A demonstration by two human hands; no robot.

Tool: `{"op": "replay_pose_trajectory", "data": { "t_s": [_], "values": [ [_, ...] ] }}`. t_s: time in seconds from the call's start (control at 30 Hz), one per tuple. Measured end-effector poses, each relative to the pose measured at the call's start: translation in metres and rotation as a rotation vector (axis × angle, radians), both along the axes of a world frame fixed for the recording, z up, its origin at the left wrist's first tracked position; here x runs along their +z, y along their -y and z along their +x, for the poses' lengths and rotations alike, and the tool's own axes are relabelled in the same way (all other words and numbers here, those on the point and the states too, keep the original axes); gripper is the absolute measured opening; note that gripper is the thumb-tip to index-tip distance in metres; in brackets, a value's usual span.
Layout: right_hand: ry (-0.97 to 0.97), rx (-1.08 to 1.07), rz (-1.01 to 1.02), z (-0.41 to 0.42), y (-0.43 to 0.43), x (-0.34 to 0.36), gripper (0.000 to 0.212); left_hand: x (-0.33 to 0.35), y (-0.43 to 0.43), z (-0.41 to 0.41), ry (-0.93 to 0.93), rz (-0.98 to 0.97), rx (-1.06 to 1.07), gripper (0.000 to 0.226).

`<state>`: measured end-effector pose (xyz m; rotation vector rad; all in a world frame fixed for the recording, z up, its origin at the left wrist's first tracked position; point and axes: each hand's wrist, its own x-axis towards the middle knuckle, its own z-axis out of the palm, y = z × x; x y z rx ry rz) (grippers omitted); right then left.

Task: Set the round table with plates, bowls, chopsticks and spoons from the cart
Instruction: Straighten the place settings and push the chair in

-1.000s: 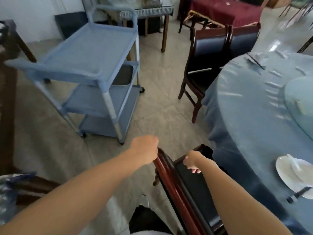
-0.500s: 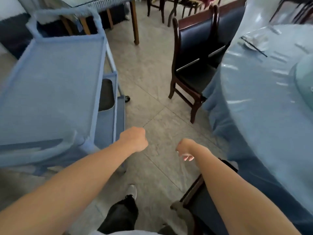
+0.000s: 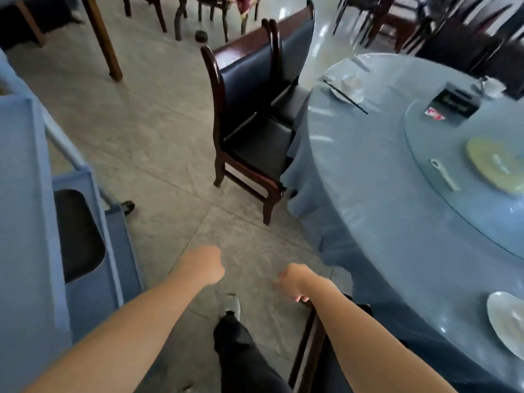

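Observation:
The round table (image 3: 368, 180), under a blue cloth, fills the right side. At its far edge lies a white plate (image 3: 338, 92) holding a small bowl (image 3: 352, 82), with black chopsticks (image 3: 346, 98) beside it. Another white plate (image 3: 507, 321) lies at the near right edge. The blue cart (image 3: 25, 194) stands at the left with its top shelf bare and a black tub (image 3: 76, 234) on a lower shelf. My left hand (image 3: 204, 265) is a closed fist over the floor, holding nothing. My right hand (image 3: 295, 285) is curled just above a chair back (image 3: 307, 344); whether they touch is unclear.
A dark wooden chair (image 3: 255, 123) stands tucked against the table's left edge. A glass turntable (image 3: 442, 194) on the table carries a yellow dish (image 3: 496, 165) and a black box (image 3: 456, 103). My leg and shoe (image 3: 232, 307) are on the tiled floor between cart and table. More chairs and tables stand at the back.
Both hands have come off the near chair's back, which they gripped a second ago. The view has swung right, so the cart sits at the left edge and more table shows.

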<state>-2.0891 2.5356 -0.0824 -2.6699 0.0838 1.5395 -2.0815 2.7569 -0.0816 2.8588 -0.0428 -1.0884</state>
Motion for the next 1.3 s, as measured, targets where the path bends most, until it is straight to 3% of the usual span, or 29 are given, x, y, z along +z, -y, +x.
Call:
{"op": "replay_pose_trajectory", "data": {
  "t_s": [0.13,0.27,0.33,0.4,0.53,0.6,0.7,0.77,0.83,0.9,1.1,1.3],
  "values": [
    [0.112,-0.163,0.025,0.082,-0.011,-0.005,0.031,-0.010,-0.011,0.077,0.010,0.014,0.021,0.015],
    [0.169,-0.106,0.067,0.181,-0.033,0.016,0.030,0.005,-0.026,0.156,0.030,-0.065,0.063,0.019],
    [0.197,-0.068,0.074,0.227,-0.047,0.027,0.030,0.013,-0.036,0.193,-0.032,-0.121,0.057,0.016],
    [0.193,0.002,0.059,0.268,-0.063,0.033,0.029,0.020,-0.045,0.234,-0.095,-0.128,0.028,0.028],
    [0.439,0.088,-0.009,0.353,-0.090,0.049,0.015,0.039,-0.057,0.337,0.102,-0.095,-0.100,0.033],
    [0.543,0.031,0.002,0.410,-0.101,0.060,0.027,0.054,-0.062,0.400,0.278,-0.092,-0.159,0.030],
    [0.472,-0.074,-0.047,0.505,-0.109,0.085,0.049,0.083,-0.074,0.501,0.458,-0.068,-0.295,0.027],
    [0.472,-0.168,-0.046,0.558,-0.108,0.103,0.055,0.101,-0.080,0.566,0.552,-0.055,-0.421,0.028],
    [0.590,-0.295,-0.039,0.602,-0.104,0.119,0.056,0.118,-0.079,0.632,0.645,-0.081,-0.483,0.030],
    [0.698,-0.378,-0.054,0.636,-0.101,0.131,0.054,0.133,-0.072,0.687,0.677,-0.118,-0.522,0.027],
    [0.755,-0.676,-0.083,0.718,-0.086,0.123,0.052,0.141,-0.024,0.809,0.689,-0.115,-0.774,0.026],
    [0.832,-0.956,-0.316,0.803,-0.062,0.068,0.060,0.107,0.039,0.912,0.838,-0.163,-1.087,0.028]
  ]
}}
